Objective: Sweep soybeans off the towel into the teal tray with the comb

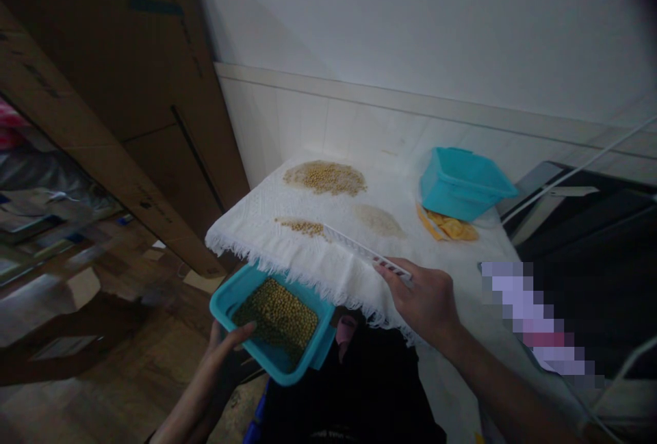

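Observation:
My left hand (226,345) grips the near left rim of a teal plastic basin (218,300), its thumb over the edge. Yellow soybeans (282,310) lie inside the basin, which sits just below the fringed edge of a white cloth (246,218). My right hand (423,297) is closed round one end of a thin white slatted plastic strip (354,244). The strip's far end touches a small line of soybeans (302,226) on the cloth. Farther back lies a larger bean pile (326,177), and a patch of pale small grains (380,220) is to its right.
A second teal basin (465,180) stands at the back right, beside a crumpled yellow cloth or bag (449,226). Tall cardboard (169,115) leans at the left. A white wall (410,33) closes off the back, and dark equipment (580,239) with a white cable stands at the right.

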Demonstrator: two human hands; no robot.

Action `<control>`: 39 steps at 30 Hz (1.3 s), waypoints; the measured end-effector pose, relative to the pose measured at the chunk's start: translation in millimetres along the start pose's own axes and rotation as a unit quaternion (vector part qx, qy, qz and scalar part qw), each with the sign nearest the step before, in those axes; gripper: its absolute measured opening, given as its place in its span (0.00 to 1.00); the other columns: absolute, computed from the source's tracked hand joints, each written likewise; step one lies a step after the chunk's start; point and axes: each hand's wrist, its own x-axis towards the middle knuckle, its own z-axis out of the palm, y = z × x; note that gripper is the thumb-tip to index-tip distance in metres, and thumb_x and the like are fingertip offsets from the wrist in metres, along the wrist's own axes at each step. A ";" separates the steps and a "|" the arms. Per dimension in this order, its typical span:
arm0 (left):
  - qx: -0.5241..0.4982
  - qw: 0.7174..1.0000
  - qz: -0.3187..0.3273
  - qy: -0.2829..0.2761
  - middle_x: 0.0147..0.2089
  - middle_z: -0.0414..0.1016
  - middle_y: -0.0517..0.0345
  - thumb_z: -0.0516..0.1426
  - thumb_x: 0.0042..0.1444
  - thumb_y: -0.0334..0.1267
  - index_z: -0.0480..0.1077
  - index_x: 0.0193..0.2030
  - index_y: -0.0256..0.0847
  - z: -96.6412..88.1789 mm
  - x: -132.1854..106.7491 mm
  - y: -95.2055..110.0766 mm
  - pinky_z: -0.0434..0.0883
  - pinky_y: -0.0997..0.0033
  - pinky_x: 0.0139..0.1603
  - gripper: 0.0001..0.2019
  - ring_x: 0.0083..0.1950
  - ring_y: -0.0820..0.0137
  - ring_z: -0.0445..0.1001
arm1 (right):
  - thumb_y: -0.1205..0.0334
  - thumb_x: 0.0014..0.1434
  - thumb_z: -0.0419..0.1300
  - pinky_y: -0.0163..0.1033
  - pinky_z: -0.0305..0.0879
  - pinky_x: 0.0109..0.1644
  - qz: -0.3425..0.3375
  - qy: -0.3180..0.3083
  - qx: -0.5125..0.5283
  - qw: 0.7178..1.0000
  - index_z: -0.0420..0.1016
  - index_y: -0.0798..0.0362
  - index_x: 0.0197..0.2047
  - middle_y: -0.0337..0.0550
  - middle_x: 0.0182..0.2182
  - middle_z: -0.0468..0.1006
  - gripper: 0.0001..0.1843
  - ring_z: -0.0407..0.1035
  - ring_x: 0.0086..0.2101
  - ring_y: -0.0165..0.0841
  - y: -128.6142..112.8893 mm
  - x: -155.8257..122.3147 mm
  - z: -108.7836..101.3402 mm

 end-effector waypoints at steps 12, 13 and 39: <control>-0.001 1.000 0.005 -0.029 0.68 0.85 0.43 0.80 0.47 0.40 0.61 0.81 0.58 8.9 -16.6 11.0 0.85 0.38 0.60 0.56 0.61 0.38 0.87 | 0.57 0.71 0.63 0.38 0.82 0.36 0.009 -0.021 0.041 0.999 0.92 0.48 0.42 0.45 0.34 0.92 0.14 0.87 0.29 0.40 -1.9 15.8 7.2; 0.003 1.000 0.003 -0.031 0.69 0.84 0.42 0.80 0.48 0.41 0.61 0.81 0.59 9.1 -18.2 11.9 0.85 0.38 0.60 0.55 0.62 0.38 0.87 | 0.57 0.71 0.62 0.38 0.82 0.36 0.008 -0.022 0.038 0.999 0.92 0.48 0.42 0.45 0.34 0.92 0.15 0.87 0.29 0.40 -2.0 15.0 6.2; -0.007 1.000 0.015 -0.021 0.68 0.83 0.40 0.77 0.54 0.39 0.66 0.73 0.53 5.7 -14.7 13.9 0.85 0.38 0.60 0.42 0.58 0.41 0.89 | 0.57 0.72 0.62 0.38 0.82 0.35 -0.014 -0.019 0.040 0.999 0.92 0.47 0.41 0.46 0.34 0.92 0.16 0.88 0.30 0.42 -6.9 6.8 3.2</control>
